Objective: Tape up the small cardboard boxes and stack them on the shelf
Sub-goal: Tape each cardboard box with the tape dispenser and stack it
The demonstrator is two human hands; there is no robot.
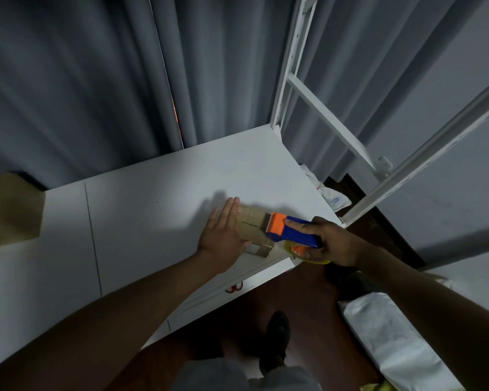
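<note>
right hand [332, 244] grips tape dispenser [290, 231], blade apparently on small box [253, 231]; box's long axis runs away leftward. left hand [223, 232], fingers straight, braces its far side.

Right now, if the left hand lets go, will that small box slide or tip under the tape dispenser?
Likely slides: the small cardboard box looks light, and it sits on a smooth white shelf. The left hand braces it flat-fingered against the tape dispenser. Tipping seems unlikely; it lies low.
</note>
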